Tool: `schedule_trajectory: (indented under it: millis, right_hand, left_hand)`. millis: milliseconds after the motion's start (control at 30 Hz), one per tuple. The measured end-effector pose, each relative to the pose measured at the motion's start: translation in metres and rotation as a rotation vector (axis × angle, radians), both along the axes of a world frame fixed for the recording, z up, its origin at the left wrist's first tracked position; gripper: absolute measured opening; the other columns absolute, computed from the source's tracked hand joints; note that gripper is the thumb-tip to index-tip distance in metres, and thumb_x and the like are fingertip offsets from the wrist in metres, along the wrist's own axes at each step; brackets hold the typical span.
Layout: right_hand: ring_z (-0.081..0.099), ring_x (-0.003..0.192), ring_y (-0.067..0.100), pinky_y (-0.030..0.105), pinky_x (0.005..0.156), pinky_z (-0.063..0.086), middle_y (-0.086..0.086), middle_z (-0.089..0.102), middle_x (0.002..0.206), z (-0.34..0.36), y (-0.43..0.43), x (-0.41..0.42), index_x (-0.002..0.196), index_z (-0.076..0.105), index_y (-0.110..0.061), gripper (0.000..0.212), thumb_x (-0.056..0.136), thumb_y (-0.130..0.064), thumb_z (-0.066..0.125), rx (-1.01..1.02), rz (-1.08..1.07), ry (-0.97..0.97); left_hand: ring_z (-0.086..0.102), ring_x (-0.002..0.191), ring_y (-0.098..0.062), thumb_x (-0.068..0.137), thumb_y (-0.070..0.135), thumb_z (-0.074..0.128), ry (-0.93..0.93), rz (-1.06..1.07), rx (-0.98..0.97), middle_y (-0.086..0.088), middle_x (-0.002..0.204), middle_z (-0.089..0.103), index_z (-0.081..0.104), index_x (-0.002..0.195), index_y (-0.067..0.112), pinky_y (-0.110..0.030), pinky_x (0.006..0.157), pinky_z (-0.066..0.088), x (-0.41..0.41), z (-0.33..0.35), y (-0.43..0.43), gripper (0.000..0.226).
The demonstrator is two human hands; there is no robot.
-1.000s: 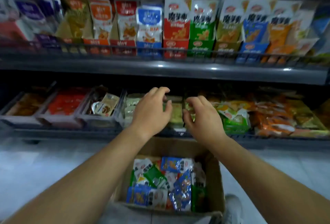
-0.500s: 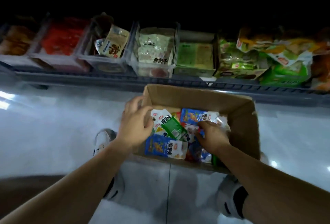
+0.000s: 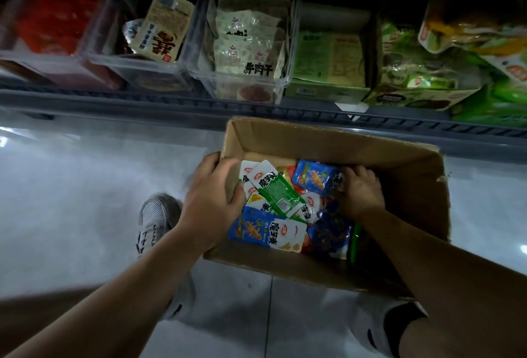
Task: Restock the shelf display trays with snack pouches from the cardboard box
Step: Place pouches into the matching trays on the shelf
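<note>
So, dim aisle, and the glossy pale tile floor (image 3: 85, 200) filled most of the view, catching some glare. A low grey shelf (image 3: 142, 103) ran across the top, holding clear display trays (image 3: 245, 83) of packets. The cardboard box (image 3: 328, 141) sat on the floor just in front, snack pouches (image 3: 268, 229) piled inside. Left hand (image 3: 211, 200) gripped the box's left wall; right hand (image 3: 360, 192) was inside, fingers curled round a blue pouch (image 3: 316, 176).

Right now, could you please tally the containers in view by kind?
Clear plastic trays: 3
Green display cartons: 2
Cardboard box: 1
Total: 6. The left edge of the picture may cut off another tray.
</note>
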State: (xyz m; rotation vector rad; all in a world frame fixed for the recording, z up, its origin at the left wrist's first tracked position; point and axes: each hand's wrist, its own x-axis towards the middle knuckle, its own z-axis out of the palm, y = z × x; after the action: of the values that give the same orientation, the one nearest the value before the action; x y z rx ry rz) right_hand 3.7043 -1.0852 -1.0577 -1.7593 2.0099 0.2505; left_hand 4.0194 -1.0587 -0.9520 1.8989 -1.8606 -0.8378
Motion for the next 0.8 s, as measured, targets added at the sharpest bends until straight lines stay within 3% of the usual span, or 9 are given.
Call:
schedule_trajectory:
  millis: [100,200,333,433,500,533,600,700,800]
  right_hand:
    - [0.041,0.123,0.035,0.044,0.108,0.029,0.013,0.050,0.131,-0.004,0.000,0.000,0.139,0.049,-0.023,0.061,0.084,-0.041,0.070,0.050,0.019,0.049]
    - [0.045,0.126,0.029,0.042,0.107,0.026,0.006,0.055,0.133,0.004,-0.002,0.003,0.132,0.058,-0.029,0.044,0.090,-0.041,0.065,0.052,0.012,0.026]
    - [0.060,0.109,0.026,0.034,0.089,0.038,0.002,0.063,0.115,0.045,-0.003,0.014,0.112,0.067,-0.030,0.020,0.096,-0.022,0.058,-0.018,0.010,-0.228]
    - [0.065,0.097,0.023,0.029,0.075,0.044,0.003,0.069,0.109,0.090,-0.008,0.024,0.109,0.070,-0.025,0.018,0.098,-0.017,0.059,-0.010,0.140,-0.372]
    - [0.067,0.095,0.018,0.027,0.076,0.048,0.000,0.072,0.107,0.122,-0.014,0.034,0.108,0.073,-0.025,0.017,0.097,-0.020,0.062,-0.062,0.279,-0.423]
    - [0.066,0.092,0.011,0.021,0.075,0.048,-0.003,0.073,0.104,0.137,-0.016,0.040,0.107,0.074,-0.024,0.016,0.096,-0.020,0.064,-0.071,0.309,-0.478]
    - [0.065,0.084,0.004,0.014,0.072,0.048,-0.006,0.074,0.098,0.159,-0.021,0.054,0.104,0.076,-0.023,0.013,0.094,-0.019,0.068,-0.076,0.277,-0.639]
    - [0.069,0.083,0.011,0.030,0.076,0.056,-0.007,0.073,0.094,0.168,-0.026,0.065,0.108,0.071,-0.032,0.018,0.090,-0.030,0.073,-0.139,0.132,-0.795]
    - [0.067,0.094,0.009,0.028,0.083,0.054,-0.012,0.071,0.105,0.140,-0.026,0.047,0.126,0.060,-0.032,0.039,0.089,-0.035,0.073,-0.187,-0.012,-0.680]
  left_hand:
    - [0.050,0.115,-0.013,0.093,0.027,0.067,-0.002,0.008,-0.003,0.004,0.135,0.046,0.055,0.131,0.022,-0.047,0.096,0.053,0.000,-0.002,0.000,0.040]
    - [0.051,0.115,-0.015,0.093,0.027,0.067,-0.001,-0.001,-0.019,0.004,0.135,0.046,0.055,0.131,0.022,-0.047,0.095,0.054,0.001,-0.004,0.000,0.040]
    - [0.049,0.118,-0.017,0.093,0.028,0.066,-0.035,-0.015,-0.013,0.000,0.140,0.045,0.052,0.137,0.019,-0.047,0.097,0.053,0.000,-0.002,0.001,0.047]
    - [0.031,0.145,-0.027,0.091,0.027,0.069,-0.124,-0.077,-0.070,-0.007,0.159,0.030,0.042,0.150,0.018,-0.049,0.118,0.035,-0.001,0.006,0.001,0.065]
    - [0.020,0.153,-0.024,0.093,0.035,0.069,-0.179,-0.238,-0.144,-0.003,0.166,0.025,0.038,0.156,0.022,-0.047,0.123,0.021,-0.007,0.020,-0.003,0.071]
    - [0.024,0.153,-0.021,0.095,0.042,0.067,-0.173,-0.322,-0.127,0.001,0.165,0.031,0.037,0.157,0.026,-0.044,0.123,0.020,-0.013,0.029,-0.007,0.071]
    - [0.048,0.138,-0.016,0.095,0.053,0.064,-0.105,-0.402,-0.005,0.006,0.150,0.054,0.041,0.153,0.034,-0.036,0.115,0.037,-0.023,0.042,-0.013,0.065]
    - [0.071,0.095,-0.013,0.094,0.051,0.063,0.055,-0.290,0.113,0.011,0.105,0.076,0.065,0.120,0.037,-0.041,0.086,0.057,-0.020,0.046,-0.017,0.030]
    - [0.076,0.083,-0.013,0.095,0.031,0.072,0.359,0.001,0.207,0.008,0.091,0.079,0.069,0.102,0.024,-0.049,0.081,0.061,-0.005,0.039,-0.014,0.010]
